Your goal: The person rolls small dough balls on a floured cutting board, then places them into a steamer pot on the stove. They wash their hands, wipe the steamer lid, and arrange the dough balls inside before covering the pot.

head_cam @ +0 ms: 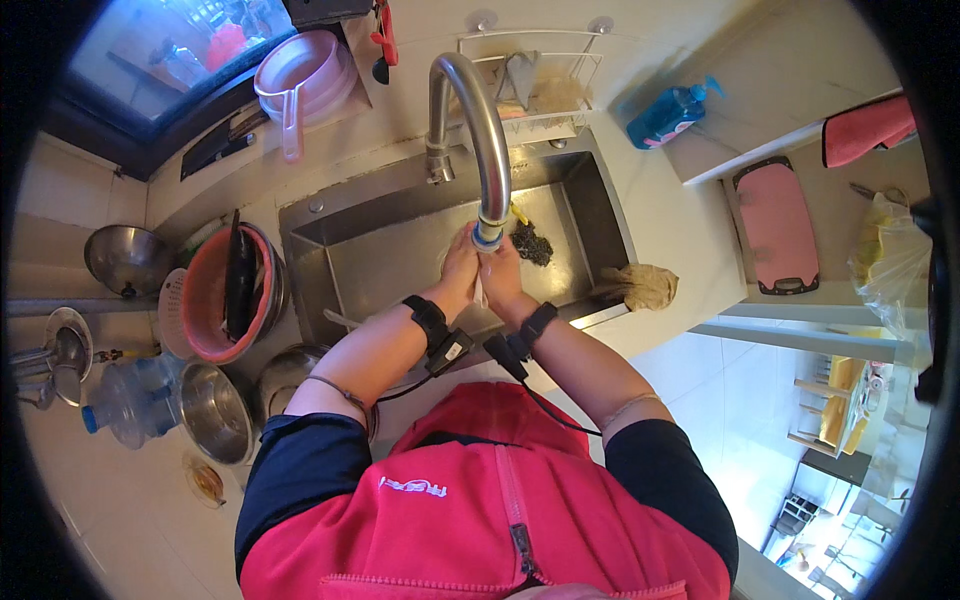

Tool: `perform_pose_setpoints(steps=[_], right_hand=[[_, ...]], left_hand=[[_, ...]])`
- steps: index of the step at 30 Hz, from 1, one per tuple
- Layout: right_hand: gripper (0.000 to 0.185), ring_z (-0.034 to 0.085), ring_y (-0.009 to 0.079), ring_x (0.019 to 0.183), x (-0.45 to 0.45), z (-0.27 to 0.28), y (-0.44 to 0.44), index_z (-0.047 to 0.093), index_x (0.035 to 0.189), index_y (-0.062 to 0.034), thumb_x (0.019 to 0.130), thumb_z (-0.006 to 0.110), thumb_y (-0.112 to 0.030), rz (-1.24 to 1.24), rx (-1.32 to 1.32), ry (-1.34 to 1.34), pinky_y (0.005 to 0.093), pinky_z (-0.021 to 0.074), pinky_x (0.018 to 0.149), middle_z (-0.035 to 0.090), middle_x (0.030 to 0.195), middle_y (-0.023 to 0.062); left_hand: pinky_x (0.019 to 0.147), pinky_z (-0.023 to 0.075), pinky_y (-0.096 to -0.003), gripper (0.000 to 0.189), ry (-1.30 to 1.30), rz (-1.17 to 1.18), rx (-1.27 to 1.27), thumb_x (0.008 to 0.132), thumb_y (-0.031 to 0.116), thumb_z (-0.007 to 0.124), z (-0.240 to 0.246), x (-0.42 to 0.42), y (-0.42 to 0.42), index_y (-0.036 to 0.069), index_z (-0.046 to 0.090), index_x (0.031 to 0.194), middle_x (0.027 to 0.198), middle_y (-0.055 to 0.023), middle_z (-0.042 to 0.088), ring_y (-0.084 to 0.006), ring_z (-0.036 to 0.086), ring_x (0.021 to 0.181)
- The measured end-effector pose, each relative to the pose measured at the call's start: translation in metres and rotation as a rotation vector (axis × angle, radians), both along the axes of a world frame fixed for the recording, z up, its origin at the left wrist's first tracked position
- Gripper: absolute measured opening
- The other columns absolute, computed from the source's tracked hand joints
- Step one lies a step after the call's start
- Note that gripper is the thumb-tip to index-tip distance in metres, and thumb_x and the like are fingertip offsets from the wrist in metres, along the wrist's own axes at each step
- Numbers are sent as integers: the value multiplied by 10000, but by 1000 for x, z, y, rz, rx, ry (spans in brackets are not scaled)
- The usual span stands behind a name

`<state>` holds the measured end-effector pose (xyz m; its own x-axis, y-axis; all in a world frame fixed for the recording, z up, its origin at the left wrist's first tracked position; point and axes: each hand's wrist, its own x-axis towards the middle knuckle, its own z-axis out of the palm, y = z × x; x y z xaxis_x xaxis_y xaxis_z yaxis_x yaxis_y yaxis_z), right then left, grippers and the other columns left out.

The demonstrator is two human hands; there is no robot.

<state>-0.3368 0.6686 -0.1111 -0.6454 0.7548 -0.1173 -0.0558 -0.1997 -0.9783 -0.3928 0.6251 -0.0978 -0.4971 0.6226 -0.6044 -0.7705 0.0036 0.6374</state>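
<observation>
My left hand [458, 264] and my right hand [501, 268] are together over the stainless steel sink [390, 247], directly below the spout of the metal faucet [495, 165]. The spout's tip covers part of both hands. A narrow whitish streak shows between my palms; I cannot tell whether it is water or an object. Just right of my right hand, a dark mesh scouring pad [532, 244] with a yellow handle or strip lies on the sink floor. A tan cloth [649, 287] hangs over the sink's right rim.
Left of the sink stand a pink basin [196, 300] holding dark long items, a metal bowl [216, 414] and a water jug [135, 401]. A blue pump bottle [666, 118] and a pink cutting board [777, 225] are at right. Behind the faucet hangs a wire rack [592, 71].
</observation>
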Motion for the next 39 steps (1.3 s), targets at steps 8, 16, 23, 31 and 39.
perform_pose_setpoints(steps=[8, 16, 23, 31, 39], right_hand=[[123, 565, 75, 764, -5, -18, 24, 612, 1035, -57, 925, 577, -100, -36, 8, -56, 249, 474, 685, 644, 911, 3], [141, 569, 164, 674, 0, -7, -3, 577, 987, -34, 888, 617, -126, -24, 99, -71, 343, 483, 614, 620, 752, 24], [377, 523, 204, 1100, 3, -38, 8, 467, 1267, -1, 983, 437, -247, 107, -191, -31, 334, 393, 967, 559, 1196, 151], [323, 523, 143, 961, -4, -8, 19, 483, 1243, -62, 996, 417, -259, 171, -342, 31, 316, 450, 831, 570, 1067, 60], [418, 540, 142, 725, -2, 9, -15, 575, 1043, -58, 985, 410, -438, 36, -557, -214, 294, 413, 598, 595, 884, 50]], left_hand=[[662, 490, -326, 471, -411, -5, -18, 922, 584, 465, 1, 11, -7, 153, 578, 1073, 953, -31, 640, -189, 620, 824], [836, 506, -353, 224, -305, 61, 57, 930, 289, 521, -18, 6, -7, 115, 581, 1057, 1018, -49, 630, -202, 612, 949], [829, 479, -342, 332, -252, 70, 103, 977, 379, 480, -10, -18, -4, 128, 553, 1183, 1070, -35, 614, -161, 577, 988], [987, 395, -362, 532, -7, -52, -66, 960, 475, 481, 14, 9, -2, 114, 477, 1350, 1305, -47, 542, -187, 526, 1134], [934, 436, -333, 417, -173, 32, 19, 1002, 366, 436, -8, -15, 2, 179, 466, 1373, 1235, -54, 569, -154, 536, 1095]])
